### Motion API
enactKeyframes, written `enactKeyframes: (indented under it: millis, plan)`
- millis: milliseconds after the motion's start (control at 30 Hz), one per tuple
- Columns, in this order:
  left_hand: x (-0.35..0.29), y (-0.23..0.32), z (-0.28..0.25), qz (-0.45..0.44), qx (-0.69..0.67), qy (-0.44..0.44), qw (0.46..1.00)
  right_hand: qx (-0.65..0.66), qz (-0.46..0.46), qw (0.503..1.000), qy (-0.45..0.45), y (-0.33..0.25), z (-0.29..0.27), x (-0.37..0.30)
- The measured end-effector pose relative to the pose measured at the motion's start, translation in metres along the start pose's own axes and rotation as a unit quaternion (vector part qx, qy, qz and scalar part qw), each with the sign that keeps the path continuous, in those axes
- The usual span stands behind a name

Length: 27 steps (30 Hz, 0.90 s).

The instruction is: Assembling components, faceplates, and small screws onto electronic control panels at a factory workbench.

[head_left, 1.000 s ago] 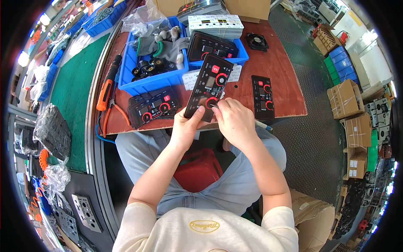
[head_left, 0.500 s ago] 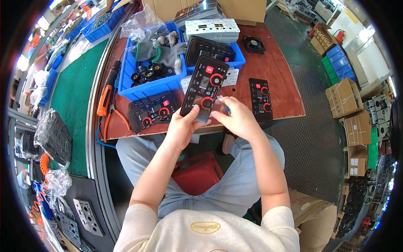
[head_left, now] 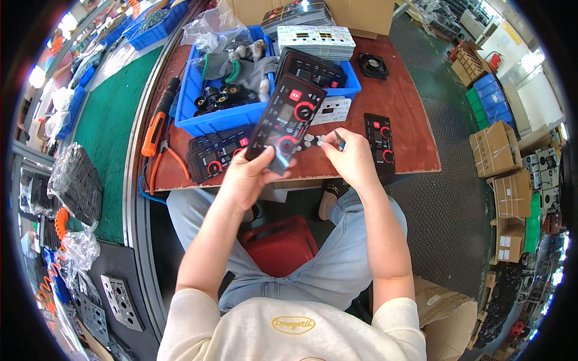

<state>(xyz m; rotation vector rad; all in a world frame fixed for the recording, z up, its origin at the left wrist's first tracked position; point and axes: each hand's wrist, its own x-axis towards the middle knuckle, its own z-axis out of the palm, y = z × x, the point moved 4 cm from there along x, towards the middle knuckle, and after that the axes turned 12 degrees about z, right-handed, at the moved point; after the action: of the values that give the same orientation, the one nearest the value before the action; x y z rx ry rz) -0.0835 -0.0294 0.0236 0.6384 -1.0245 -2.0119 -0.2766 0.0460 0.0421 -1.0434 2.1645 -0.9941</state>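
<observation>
Tilted over the table's near edge is a black control panel [head_left: 283,120] with red dial rings and a red square. My left hand [head_left: 244,177] grips its lower end, thumb on the front, where clear film [head_left: 279,161] hangs. My right hand [head_left: 352,157] is closed, pinching a thin, dark, pen-like thing [head_left: 341,139] that I cannot name. Beside those fingertips lie several small white round pieces [head_left: 309,140] on the table. Similar black panels [head_left: 218,153] lie piled left of my left hand, and another black panel [head_left: 380,138] lies just right of my right hand.
A blue bin [head_left: 223,121] holds black knobs [head_left: 220,99] and grey gloves. Behind it are more black panels [head_left: 313,69] and a banded stack of white plates [head_left: 316,41]. An orange-handled tool [head_left: 158,123], pliers [head_left: 165,159] and a black fan [head_left: 372,65] lie on the red tabletop [head_left: 409,114].
My right hand has moved right, away from the panel, and the dark thin thing now shows in its fingers. The panel has shifted slightly left, and the white round pieces have come into sight.
</observation>
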Motion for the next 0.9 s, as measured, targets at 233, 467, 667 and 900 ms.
enactKeyframes:
  millis: [233,467,667,900]
  plan:
    - [-0.014,0.067,-0.090,0.016,0.342,0.044,0.938,-0.150,-0.157,0.970,0.107,0.003,0.028,0.013]
    - [-0.008,0.088,-0.121,-0.014,0.476,0.066,0.877,-0.204,-0.113,0.966,0.110,-0.001,0.025,0.008]
    - [-0.014,0.088,-0.124,0.121,0.723,0.042,0.679,-0.131,-0.071,0.960,0.236,0.018,-0.043,-0.016]
    - [-0.036,0.087,-0.050,0.300,0.755,0.054,0.580,-0.222,0.190,0.912,0.288,0.092,-0.087,-0.033]
